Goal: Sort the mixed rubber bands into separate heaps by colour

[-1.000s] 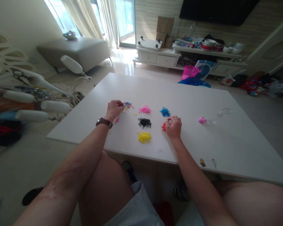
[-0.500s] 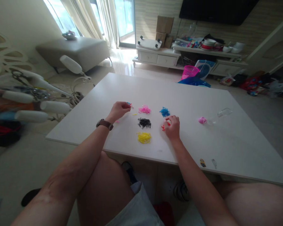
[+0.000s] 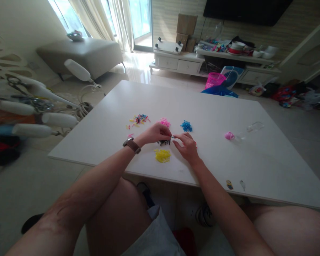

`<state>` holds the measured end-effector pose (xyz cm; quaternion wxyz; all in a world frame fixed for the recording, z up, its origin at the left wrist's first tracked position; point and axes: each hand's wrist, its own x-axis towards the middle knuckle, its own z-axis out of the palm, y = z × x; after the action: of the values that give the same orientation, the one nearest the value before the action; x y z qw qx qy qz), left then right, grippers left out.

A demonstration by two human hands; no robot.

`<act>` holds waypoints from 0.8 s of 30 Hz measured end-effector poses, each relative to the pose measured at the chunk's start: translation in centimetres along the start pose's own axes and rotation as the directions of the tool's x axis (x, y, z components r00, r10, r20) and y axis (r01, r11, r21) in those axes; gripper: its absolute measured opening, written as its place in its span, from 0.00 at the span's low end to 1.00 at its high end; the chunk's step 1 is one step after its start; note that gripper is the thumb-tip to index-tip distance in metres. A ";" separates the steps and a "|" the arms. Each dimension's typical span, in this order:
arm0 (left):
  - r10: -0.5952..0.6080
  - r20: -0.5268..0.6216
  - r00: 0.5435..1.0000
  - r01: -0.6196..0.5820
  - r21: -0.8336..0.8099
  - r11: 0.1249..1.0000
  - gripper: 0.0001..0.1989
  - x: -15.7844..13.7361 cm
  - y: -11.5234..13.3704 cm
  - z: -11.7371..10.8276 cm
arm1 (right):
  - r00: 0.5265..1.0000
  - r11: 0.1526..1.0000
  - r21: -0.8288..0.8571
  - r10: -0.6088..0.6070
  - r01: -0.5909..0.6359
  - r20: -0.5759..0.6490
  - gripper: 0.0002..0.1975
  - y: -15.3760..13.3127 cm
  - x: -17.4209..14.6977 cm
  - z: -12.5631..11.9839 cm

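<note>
My left hand (image 3: 160,132) is closed in a pinch over the middle of the table, above the black rubber bands (image 3: 164,142). At its fingertips is a tiny bluish band (image 3: 172,137), small and partly hidden. My right hand (image 3: 186,145) meets it from the right, its fingertips at the same band. Under and behind that hand, a bit of the red bands (image 3: 196,144) shows. Around my hands lie piles of pink bands (image 3: 164,122), blue bands (image 3: 186,126) and yellow bands (image 3: 162,156). A mixed-colour pile (image 3: 140,119) sits farther left.
On the right of the white table (image 3: 218,163) lie a pink object (image 3: 229,136) and a clear container (image 3: 255,126) on its side. Two small flat pieces, one a yellow figure (image 3: 229,184), lie by the front edge. A white lamp (image 3: 78,71) stands left of the table.
My left hand has moved right from the mixed pile, uncovering it, to over the black bands. My right hand has shifted left off the red pile, and the fingertips now meet.
</note>
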<state>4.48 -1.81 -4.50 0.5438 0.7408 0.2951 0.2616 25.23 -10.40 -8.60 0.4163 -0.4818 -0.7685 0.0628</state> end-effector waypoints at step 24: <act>-0.016 -0.115 0.993 0.019 0.018 1.000 0.07 -0.3 -0.3 -1.4 | 0.965 0.955 0.272 -0.173 0.117 0.196 0.04 -1.7 0.0 -0.3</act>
<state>3.27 -1.06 -4.46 0.5212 0.7270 0.3347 0.2961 24.27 -11.36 -7.56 0.3923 -0.3558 -0.8281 0.1836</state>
